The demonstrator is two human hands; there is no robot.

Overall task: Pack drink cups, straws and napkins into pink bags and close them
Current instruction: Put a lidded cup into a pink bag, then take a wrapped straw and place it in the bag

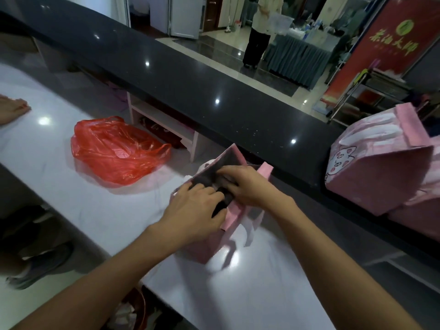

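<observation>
Scene: a person works at a white counter point(100, 210) behind a raised black ledge point(214, 91), seen from a head-worn camera looking down at both bare forearms
Pink bag: the open pink bag point(234, 225) stands on the counter just below the ledge, its dark inner lining showing at the mouth and a white handle hanging down its near side
Left hand: the left hand point(192, 210) rests over the near-left rim of the bag's mouth, fingers curled onto a dark thing inside the opening; what that thing is cannot be told
Right hand: the right hand point(247, 184) reaches across the top of the bag, fingers bent and pressing down into the mouth, touching the left hand's fingertips; whether it pinches anything cannot be told
Packed bags: closed pink bags with a cartoon cat print point(378, 170) sit stacked at the right, leaning against the ledge
Red plastic bag: a crumpled red plastic bag point(114, 151) lies on the counter to the left, well apart from the pink bag
Background: another person's fingers point(12, 110) at the far left edge; a standing figure point(262, 32) and a red banner point(385, 44) beyond the ledge
</observation>
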